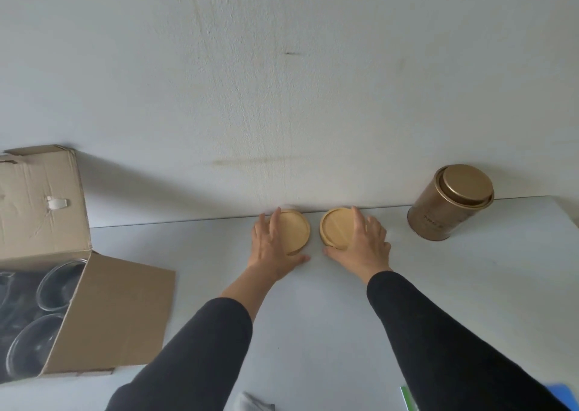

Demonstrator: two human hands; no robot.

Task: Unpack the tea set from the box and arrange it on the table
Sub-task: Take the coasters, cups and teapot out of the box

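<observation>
Where the counter (pixel 313 301) meets the wall, our work sits at 12 o'clock. Cardboard box (pixel 94 310) at 9 o'clock, open, glass bowls (pixel 59 285) inside. Gold tin (pixel 451 203) upright at 2 o'clock. Our left hand (pixel 274 247) and right hand (pixel 365 247) lie flat, fingers straight, each on one wooden coaster (pixel 297 228) (pixel 335 227), side by side, apart.

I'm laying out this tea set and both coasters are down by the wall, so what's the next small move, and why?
Probably lift both hands off and reach the left hand toward the box. The two coasters already lie flat side by side at the table's far edge, each under a hand, the right hand included, while glass pieces remain in the open box at left.
</observation>
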